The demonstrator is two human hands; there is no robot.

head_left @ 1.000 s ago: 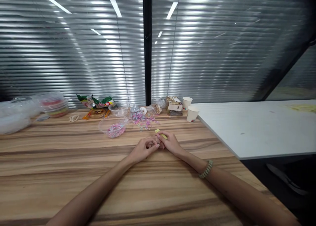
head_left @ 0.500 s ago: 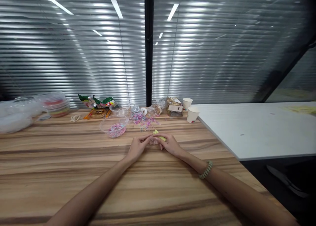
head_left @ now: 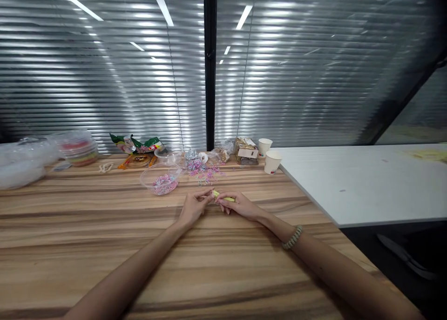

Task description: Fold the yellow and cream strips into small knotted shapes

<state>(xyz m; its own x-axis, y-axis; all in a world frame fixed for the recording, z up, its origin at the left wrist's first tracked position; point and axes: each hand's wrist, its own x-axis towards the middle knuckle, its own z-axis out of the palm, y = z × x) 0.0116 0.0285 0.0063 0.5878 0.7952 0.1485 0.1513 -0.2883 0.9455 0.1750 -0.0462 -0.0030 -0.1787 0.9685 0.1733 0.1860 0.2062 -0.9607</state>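
Observation:
My right hand (head_left: 240, 206) is closed around a slim yellow object (head_left: 228, 199), whose tip points left toward my other hand. What kind of object it is, I cannot tell. Opposite it, my left hand (head_left: 193, 208) pinches thumb and forefinger together at that tip. A speck of pink shows at those fingertips, too small to name. Just beyond the hands, small pink, purple and pale blue pieces (head_left: 209, 174) lie scattered on the wooden table (head_left: 167, 259). More such pieces fill the bottom of a clear round bowl (head_left: 147, 180) to the left.
Two white paper cups (head_left: 273, 162) stand at the back right, beside a small box-like model (head_left: 247, 151). Green snack packaging (head_left: 146, 144) and stacked clear tubs (head_left: 77, 147) line the back left. A white table (head_left: 366, 185) adjoins on the right.
The yellow object has turned lower and flatter, its tip now near my left fingertips. My hands have drawn slightly apart, and the clear pinkish patch beneath them shows less.

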